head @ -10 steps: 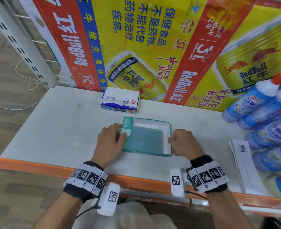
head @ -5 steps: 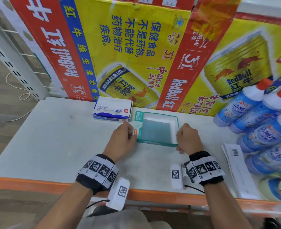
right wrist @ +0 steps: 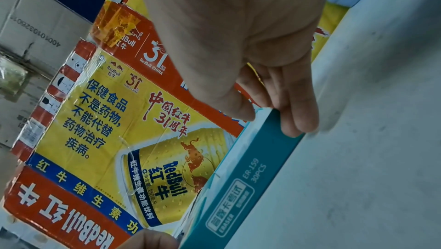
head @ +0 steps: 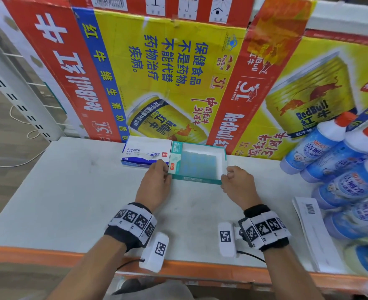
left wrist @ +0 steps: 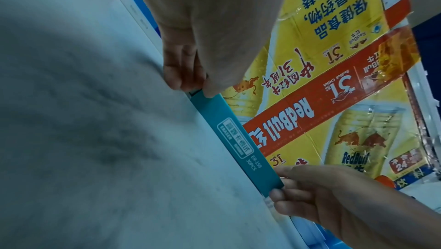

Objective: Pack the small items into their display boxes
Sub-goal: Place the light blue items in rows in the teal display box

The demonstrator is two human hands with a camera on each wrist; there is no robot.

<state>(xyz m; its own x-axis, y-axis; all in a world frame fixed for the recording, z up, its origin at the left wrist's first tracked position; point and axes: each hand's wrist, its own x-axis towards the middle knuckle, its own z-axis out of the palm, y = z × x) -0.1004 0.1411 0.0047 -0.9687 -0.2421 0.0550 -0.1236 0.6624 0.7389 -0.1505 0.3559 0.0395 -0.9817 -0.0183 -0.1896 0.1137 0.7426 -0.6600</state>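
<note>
While both hands pinch its corners, teal box (head: pixel 197 180) lies flat.

Teal display box (head: pixel 197 179): contents read only as a blurred pale-blue block – can't count or separate the items. Left hand (head: pixel 156 184) covers its near-left corner, right hand (head: pixel 237 184) covers the near-right corner; fingertips mostly out of sight in the head view. Small print on the eraser box (head: pixel 145 153) too fine to read past "ERASER". Bottles (head: pixel 339 161) at far right cut off by the frame edge – labels blurred. White papers (head: pixel 308 226) run off the near-right edge. Left wrist view: desk (left wrist: pixel 83 121) dark, smeared.
</note>
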